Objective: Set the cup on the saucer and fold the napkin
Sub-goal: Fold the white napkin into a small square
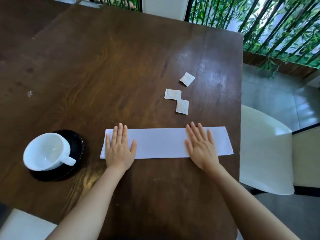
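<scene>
A white napkin [161, 143] lies on the dark wooden table [103, 66] as a long flat strip running left to right. My left hand [119, 149] presses flat on its left end with straight fingers. Near the strip's right end my right hand [201, 146] lies flat on it the same way. A white cup [45, 151] stands on a black saucer [76, 144] at the left, empty, its handle pointing toward the napkin.
Three small white sachets [187, 79] [172, 94] [182, 106] lie on the table beyond the napkin. A white chair [265, 156] stands past the table's right edge. Another white seat [22, 226] shows at the lower left. Bamboo plants [277, 23] fill the far right.
</scene>
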### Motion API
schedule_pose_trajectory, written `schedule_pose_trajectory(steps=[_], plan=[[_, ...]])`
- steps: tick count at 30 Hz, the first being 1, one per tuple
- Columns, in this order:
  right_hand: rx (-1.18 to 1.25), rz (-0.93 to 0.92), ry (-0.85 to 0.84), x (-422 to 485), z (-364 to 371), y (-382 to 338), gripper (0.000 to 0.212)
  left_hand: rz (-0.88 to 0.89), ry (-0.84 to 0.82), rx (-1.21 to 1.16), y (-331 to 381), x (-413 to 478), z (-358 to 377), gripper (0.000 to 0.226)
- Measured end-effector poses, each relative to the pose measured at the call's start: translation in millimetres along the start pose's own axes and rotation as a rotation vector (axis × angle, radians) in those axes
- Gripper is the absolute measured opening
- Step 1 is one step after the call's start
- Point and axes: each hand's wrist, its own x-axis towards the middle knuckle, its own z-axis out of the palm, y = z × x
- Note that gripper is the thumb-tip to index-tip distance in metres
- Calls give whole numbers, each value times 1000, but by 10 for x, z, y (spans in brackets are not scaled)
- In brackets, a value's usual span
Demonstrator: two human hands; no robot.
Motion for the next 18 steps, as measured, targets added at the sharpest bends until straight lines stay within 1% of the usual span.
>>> schedule_pose_trajectory(steps=[6, 10, 12, 18], plan=[[-44, 119, 6, -43, -56, 411, 59, -19, -25, 39, -157, -4, -76, 73], [-40, 125, 7, -45, -62, 411, 60, -7, -40, 46, -191, -8, -92, 78], [-36, 126, 6, -50, -67, 418, 61, 1, -36, 50, -219, -11, -90, 77], [-28, 62, -19, -41, -60, 509, 64, 17, -36, 46, -233, -4, -80, 78]])
